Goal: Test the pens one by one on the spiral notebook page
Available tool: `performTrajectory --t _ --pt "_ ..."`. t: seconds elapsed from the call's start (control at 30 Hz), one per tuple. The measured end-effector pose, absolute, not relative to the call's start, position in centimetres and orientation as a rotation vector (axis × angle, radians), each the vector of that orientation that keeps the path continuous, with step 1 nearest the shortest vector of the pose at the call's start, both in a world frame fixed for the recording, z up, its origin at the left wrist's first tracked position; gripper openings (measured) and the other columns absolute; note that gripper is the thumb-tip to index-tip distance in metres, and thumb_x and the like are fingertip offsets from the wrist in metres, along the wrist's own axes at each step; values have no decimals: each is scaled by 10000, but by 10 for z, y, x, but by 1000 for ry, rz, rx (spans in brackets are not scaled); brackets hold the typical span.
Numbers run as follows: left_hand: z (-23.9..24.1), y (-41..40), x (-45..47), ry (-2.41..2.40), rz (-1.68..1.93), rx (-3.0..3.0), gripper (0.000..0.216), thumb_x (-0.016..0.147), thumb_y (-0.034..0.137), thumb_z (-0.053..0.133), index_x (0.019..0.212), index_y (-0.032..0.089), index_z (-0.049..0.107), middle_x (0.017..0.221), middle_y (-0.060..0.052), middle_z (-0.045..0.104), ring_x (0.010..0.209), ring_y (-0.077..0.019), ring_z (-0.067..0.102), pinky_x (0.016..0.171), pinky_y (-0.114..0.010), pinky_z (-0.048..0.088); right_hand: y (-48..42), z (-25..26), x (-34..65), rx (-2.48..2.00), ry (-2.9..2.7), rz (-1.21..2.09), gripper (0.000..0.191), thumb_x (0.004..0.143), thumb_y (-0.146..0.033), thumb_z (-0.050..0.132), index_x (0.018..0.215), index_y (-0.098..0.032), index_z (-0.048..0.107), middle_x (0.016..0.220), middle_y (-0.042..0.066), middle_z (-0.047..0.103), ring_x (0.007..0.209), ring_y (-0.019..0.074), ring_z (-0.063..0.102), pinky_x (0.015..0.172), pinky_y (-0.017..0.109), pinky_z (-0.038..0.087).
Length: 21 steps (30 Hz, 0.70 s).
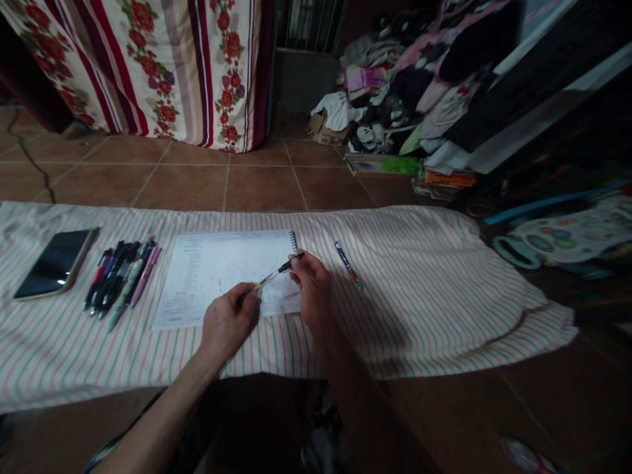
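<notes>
Both hands hold one pen [270, 276] over a spiral notebook [217, 270] that lies on a striped cloth [419, 289] spread on the floor. My left hand [228, 324] is closed round the pen's lower end. My right hand [310, 284] pinches its dark upper end near the notebook's spiral edge. The open page carries faint scribbles and a printed column at its left.
Several pens [122, 280] lie in a row left of the notebook, with a dark phone [55, 263] further left. One more pen [347, 262] lies to the right. A floral curtain [162, 66] hangs behind, and piled clothes [395, 85] and toys [567, 237] fill the right.
</notes>
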<state>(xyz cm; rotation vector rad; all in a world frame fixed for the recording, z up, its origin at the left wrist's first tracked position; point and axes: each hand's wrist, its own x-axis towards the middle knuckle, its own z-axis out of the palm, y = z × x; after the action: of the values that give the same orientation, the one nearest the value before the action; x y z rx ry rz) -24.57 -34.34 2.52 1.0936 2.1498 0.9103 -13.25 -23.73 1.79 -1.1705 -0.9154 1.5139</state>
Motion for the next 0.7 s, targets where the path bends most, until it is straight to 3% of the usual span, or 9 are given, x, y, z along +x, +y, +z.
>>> performTrajectory --t 0.3,0.57,0.7 --pt "30 -344 -245 2333 744 1261 315 833 378 455 1010 232 671 746 -76 696 689 -251 623 585 -299 369 -229 16 -125 -1207 -941 1460 439 599 -355 702 992 -173 630 916 53 688 794 149 629 647 246 494" --pt "30 -344 -246 2345 719 1265 312 840 393 447 1016 254 663 743 -48 695 674 -213 618 583 -273 364 -214 1 -118 -1280 -1071 1317 464 623 -385 658 1018 -144 633 842 44 675 582 107 573 551 241 458" --pt "29 -344 -246 2358 703 1256 315 839 394 449 1018 252 666 747 -56 697 678 -228 621 578 -281 361 -211 -5 -117 -1300 -1159 1227 515 611 -378 660 1061 -138 592 885 75 660 625 133 588 549 255 453"
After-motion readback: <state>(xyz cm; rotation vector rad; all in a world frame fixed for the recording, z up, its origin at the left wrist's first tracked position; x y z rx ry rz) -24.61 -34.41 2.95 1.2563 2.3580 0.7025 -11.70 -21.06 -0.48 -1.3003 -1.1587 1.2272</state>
